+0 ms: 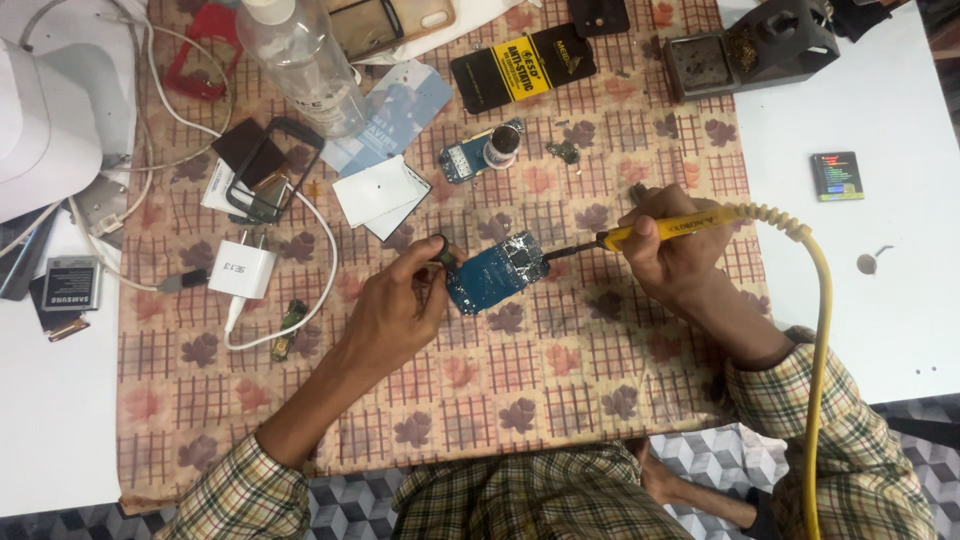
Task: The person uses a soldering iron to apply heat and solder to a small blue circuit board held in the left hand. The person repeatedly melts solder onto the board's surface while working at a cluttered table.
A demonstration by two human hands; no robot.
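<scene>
Left hand [395, 305]: fingers curled narrow, thumb and forefinger pinching the left edge of the blue circuit board [492, 274]; a small dark part shows at the fingertips [440, 252], too small to tell what it is.
Right hand [672, 245]: fingers wrapped tight around the yellow handle of the soldering iron [665, 229], held like a pen.
Soldering iron: lies nearly level, its dark tip pointing left and touching the right end of the board; its yellow coiled cord [815, 300] runs right, then down to the near edge.
Blue circuit board: in the middle of the scene, between the two hands, tilted, resting on the patterned cloth [560, 370]; silver shielding shows on its right part.
Second board [468, 156]: farther away, just beside a small dark-capped bottle [502, 146].
White charger [242, 268]: left of the left hand, well apart from it, its white cable looping near.
Clear plastic bottle [300, 60]: far left, lying tilted.
Iron stand [765, 45]: far right, on the white table [880, 250].
Sleeves: checked, on both forearms at the near edge.
</scene>
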